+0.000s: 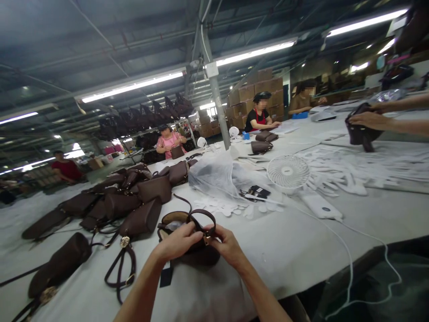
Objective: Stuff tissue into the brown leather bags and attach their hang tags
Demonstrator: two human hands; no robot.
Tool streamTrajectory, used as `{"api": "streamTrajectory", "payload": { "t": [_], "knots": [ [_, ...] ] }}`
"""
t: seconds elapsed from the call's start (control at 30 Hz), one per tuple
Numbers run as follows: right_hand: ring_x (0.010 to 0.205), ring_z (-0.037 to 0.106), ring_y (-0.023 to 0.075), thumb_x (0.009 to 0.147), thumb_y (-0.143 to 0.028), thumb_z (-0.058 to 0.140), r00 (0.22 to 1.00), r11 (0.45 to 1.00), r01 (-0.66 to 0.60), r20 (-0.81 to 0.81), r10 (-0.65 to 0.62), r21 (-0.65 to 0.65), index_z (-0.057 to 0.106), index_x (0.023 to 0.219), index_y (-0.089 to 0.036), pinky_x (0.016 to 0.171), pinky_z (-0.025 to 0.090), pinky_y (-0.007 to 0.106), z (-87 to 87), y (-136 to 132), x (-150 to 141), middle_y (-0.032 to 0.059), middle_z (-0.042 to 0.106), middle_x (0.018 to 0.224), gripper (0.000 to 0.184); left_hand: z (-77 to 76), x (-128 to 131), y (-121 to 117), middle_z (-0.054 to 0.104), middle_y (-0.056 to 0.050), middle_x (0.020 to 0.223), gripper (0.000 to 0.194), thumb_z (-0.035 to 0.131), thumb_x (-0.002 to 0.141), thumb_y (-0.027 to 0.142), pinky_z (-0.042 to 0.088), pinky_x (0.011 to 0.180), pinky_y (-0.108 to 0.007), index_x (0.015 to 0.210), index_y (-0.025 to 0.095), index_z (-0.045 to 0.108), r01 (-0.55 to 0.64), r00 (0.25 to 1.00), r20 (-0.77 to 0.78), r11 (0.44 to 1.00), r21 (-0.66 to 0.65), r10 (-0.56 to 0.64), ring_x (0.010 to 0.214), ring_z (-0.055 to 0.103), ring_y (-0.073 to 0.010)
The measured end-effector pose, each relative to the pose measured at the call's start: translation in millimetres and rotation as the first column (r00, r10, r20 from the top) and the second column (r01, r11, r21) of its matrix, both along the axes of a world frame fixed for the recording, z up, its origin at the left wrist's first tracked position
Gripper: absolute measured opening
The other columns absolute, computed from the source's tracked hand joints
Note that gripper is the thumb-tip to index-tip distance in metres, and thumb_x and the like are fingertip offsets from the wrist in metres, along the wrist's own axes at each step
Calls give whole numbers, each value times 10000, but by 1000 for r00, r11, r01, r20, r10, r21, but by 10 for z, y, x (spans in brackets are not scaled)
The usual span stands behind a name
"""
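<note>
A dark brown handbag [201,256] rests on the pale table in front of me, its mouth turned up and showing a tan lining. My left hand [181,241] lies over the near rim, its fingers bent together at the bag's edge. On the other side my right hand [225,243] pinches the gold-coloured fitting at the base of the looped handle [205,213]. Both hands meet close to this fitting. Some pale filling shows inside the bag. Beside it on the left hangs a black tag [166,275].
Several brown handbags [117,203] are heaped on the left. A clear plastic bag [214,176] lies ahead, beside a white fan [288,172] with a trailing cable [350,264]. White cut pieces [355,165] spread rightward. A co-worker's hands [372,118] hold a dark bag at right; other people sit beyond.
</note>
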State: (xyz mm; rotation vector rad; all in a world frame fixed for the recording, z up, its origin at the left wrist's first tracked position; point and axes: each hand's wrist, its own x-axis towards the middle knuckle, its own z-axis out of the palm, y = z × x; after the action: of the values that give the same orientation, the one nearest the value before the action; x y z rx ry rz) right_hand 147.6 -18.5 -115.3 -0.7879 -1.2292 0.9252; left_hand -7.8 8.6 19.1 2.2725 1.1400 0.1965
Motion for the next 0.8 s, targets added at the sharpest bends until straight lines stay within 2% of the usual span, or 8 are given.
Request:
{"api": "streamTrajectory", "payload": {
  "t": [0.1,0.23,0.37,0.47,0.57,0.7,0.8],
  "knots": [
    [901,644,200,814,-323,660,1000,999,24,19,-24,27,674,1026,-214,812,515,320,13,2,-33,30,690,962,238,-126,45,-69,703,-99,956,235,572,801,339,449,762,-335,948,157,597,-22,987,-154,983,183,51,891,644,-266],
    [913,626,198,825,-328,647,993,997,61,94,-65,50,648,1013,-213,855,490,329,39,-28,-62,30,674,959,221,-345,65,-212,720,-119,972,264,627,790,248,457,754,-348,1030,164,556,-129,954,-197,901,414,227,938,671,-318],
    [879,601,186,802,-301,656,983,994,83,160,-93,70,634,953,-210,824,474,303,104,-53,-86,13,651,905,177,-486,44,-300,723,-121,936,220,553,876,252,472,720,-330,1070,152,518,-175,940,-180,862,475,291,910,692,-305],
    [812,572,168,805,-273,631,961,983,153,216,-171,98,622,874,-209,758,458,278,171,-60,-119,1,622,833,95,-494,22,-299,723,-109,910,213,544,885,250,480,704,-326,1076,161,517,-178,934,-182,843,507,307,874,704,-302],
    [770,556,160,803,-271,620,943,974,201,249,-220,102,601,827,-202,718,445,271,212,-74,-164,-1,603,796,75,-439,-21,-270,722,-83,918,198,560,857,201,483,704,-317,1052,186,531,-133,952,-173,849,511,253,871,706,-288],
    [729,550,159,784,-274,624,930,973,222,284,-232,67,555,760,-199,695,452,274,244,-110,-224,-13,585,734,104,-329,-95,-244,713,-53,938,163,537,851,166,473,694,-285,1008,205,557,60,981,-188,867,494,40,867,689,-246],
    [706,555,164,760,-271,650,921,977,212,332,-206,18,542,720,-200,681,464,279,307,-150,-246,-15,589,705,135,-263,-137,-235,702,-48,908,129,498,856,132,461,673,-285,918,210,581,160,971,-235,862,481,-49,823,672,-236]
  ]
}}
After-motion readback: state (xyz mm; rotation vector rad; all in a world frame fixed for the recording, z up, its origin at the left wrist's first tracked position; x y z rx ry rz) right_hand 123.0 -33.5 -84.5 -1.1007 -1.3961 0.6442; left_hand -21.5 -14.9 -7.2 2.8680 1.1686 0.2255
